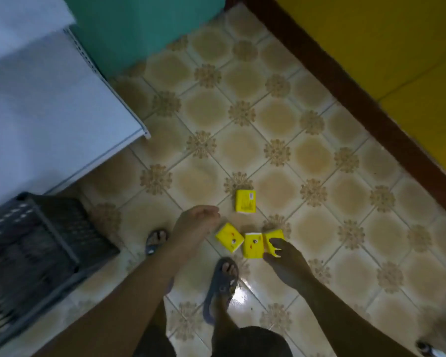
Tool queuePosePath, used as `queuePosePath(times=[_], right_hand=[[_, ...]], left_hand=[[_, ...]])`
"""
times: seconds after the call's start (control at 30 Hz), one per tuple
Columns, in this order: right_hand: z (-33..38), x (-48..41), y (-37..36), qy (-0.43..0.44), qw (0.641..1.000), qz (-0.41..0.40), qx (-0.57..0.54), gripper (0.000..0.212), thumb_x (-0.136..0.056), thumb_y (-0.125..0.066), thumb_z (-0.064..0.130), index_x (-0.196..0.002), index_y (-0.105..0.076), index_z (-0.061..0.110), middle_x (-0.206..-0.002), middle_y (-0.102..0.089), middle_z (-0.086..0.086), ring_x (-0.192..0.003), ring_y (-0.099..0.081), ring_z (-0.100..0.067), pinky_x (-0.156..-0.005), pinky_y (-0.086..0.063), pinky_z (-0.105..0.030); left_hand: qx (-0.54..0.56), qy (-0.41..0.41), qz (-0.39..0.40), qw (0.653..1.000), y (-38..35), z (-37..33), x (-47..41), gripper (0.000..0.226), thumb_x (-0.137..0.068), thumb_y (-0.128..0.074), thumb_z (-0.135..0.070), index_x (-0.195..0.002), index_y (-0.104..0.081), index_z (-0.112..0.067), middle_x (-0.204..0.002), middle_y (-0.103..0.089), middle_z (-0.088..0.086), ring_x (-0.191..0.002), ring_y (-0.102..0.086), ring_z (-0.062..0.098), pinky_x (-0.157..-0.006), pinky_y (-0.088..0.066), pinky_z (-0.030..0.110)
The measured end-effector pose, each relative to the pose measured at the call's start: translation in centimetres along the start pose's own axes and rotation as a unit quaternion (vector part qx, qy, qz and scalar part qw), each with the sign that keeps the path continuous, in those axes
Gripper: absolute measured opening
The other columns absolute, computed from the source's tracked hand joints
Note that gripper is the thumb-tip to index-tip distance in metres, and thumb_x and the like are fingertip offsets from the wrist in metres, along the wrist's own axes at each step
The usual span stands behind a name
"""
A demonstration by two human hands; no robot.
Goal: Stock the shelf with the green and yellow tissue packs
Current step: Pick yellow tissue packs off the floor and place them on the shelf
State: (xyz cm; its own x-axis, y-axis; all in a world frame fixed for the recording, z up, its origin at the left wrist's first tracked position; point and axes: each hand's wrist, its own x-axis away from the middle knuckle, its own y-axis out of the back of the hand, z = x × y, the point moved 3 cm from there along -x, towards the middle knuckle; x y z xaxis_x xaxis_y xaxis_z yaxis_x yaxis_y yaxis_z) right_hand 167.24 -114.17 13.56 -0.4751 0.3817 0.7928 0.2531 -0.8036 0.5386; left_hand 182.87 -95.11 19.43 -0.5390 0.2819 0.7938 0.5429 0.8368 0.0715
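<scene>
While right grip [283,256] pinches rightmost yellow pack [274,234], left grip [196,222] hovers nearby.

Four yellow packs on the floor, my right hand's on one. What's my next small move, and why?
Probably lift the rightmost pack with the right hand: its fingers curl over that pack, so the grip looks set. The left hand hangs open beside the left pack.

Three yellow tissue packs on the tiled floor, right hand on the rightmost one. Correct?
No, four, not three. The head view shows the far pack lying apart, then the left pack, middle pack and rightmost pack in a cluster on the tiled floor. The right hand is on the rightmost one, as stated.
</scene>
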Motion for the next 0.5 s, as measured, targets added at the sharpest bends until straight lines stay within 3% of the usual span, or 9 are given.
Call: queuePosePath(times=[0.1,0.2,0.3,0.37,0.5], right_hand=[[-3.5,-3.9,-4.7,0.002,1.0,0.009,0.015,0.054,-0.089,-0.062,0.035,-0.139,-0.045,0.023,-0.144,-0.045,0.001,-0.121,-0.052,-0.018,-0.093,-0.041,-0.026],[-5.9,-9.0,-9.9,0.0,0.999,0.008,0.039,0.061,-0.088,-0.061,0.039,-0.142,-0.04,0.023,-0.148,-0.04,0.001,-0.128,-0.046,-0.022,-0.1,-0.039,-0.032],[-7.3,-15.4,-15.7,0.025,0.997,0.006,0.068,0.069,-0.089,-0.059,0.041,-0.148,-0.028,0.021,-0.156,-0.025,-0.001,-0.141,-0.026,-0.022,-0.108,-0.03,-0.036],[-8.1,-19.8,-19.3,0.035,0.994,-0.001,0.102,0.079,-0.087,-0.06,0.044,-0.151,-0.017,0.024,-0.16,-0.009,0.001,-0.145,-0.014,-0.023,-0.11,-0.028,-0.04],[-9.5,-27.6,-25.3,0.043,0.988,-0.045,0.139,0.106,-0.077,-0.069,0.053,-0.153,0.0,0.023,-0.161,0.004,-0.006,-0.147,-0.004,-0.028,-0.114,-0.02,-0.044]], left_hand=[[-0.011,0.04,0.007,0.999,-2.0,5.3,-4.0,0.023,-0.066,-0.055,-0.04,-0.083,-0.062,-0.026,-0.096,-0.067,0.006,-0.092,-0.061,0.021,-0.088,-0.046,0.038],[0.011,0.094,0.014,0.995,-3.5,10.3,-8.1,0.023,-0.063,-0.059,-0.033,-0.084,-0.064,-0.026,-0.098,-0.067,0.005,-0.092,-0.062,0.019,-0.083,-0.045,0.031],[0.013,0.108,0.027,0.994,-4.5,15.3,-13.1,0.009,-0.08,-0.069,-0.02,-0.087,-0.064,-0.022,-0.098,-0.066,0.004,-0.087,-0.062,0.014,-0.09,-0.044,0.033],[0.002,0.114,0.021,0.993,-4.8,18.7,-16.6,0.009,-0.09,-0.06,-0.015,-0.088,-0.064,-0.023,-0.098,-0.067,0.0,-0.091,-0.063,0.013,-0.095,-0.044,0.034],[-0.01,0.113,0.015,0.993,-5.2,23.8,-22.2,0.01,-0.089,-0.061,-0.018,-0.094,-0.067,-0.025,-0.101,-0.069,0.002,-0.097,-0.064,0.015,-0.084,-0.046,0.029]])
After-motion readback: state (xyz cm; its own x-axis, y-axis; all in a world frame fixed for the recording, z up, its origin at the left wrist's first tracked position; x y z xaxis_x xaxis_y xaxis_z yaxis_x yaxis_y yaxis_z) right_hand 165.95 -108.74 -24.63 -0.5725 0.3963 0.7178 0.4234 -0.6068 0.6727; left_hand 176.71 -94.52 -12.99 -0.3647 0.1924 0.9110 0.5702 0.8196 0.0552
